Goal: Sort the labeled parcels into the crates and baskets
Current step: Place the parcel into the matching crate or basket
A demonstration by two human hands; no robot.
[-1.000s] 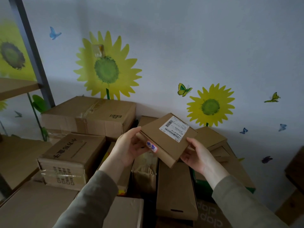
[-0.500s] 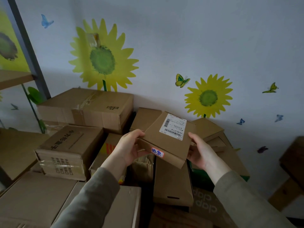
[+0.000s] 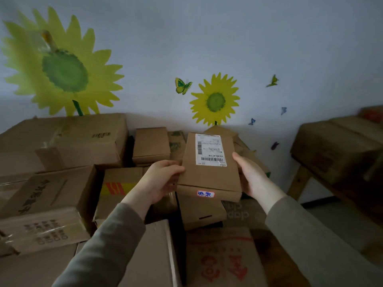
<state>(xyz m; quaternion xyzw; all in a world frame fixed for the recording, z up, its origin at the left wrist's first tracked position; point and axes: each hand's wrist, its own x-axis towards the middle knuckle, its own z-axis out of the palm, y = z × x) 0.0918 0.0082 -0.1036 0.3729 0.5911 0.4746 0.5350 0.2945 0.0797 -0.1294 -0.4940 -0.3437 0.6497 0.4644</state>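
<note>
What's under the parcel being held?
A flat brown box with a slot, only its near end showing, and a printed box to its right. The parcel covers their far ends and whatever lies behind.

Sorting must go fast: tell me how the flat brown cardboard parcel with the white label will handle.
Probably stiff: the flat brown cardboard parcel shows straight edges though the left hand and right hand grip only its sides. Likely light, being thin. Flat faces: unlikely to roll.
</note>
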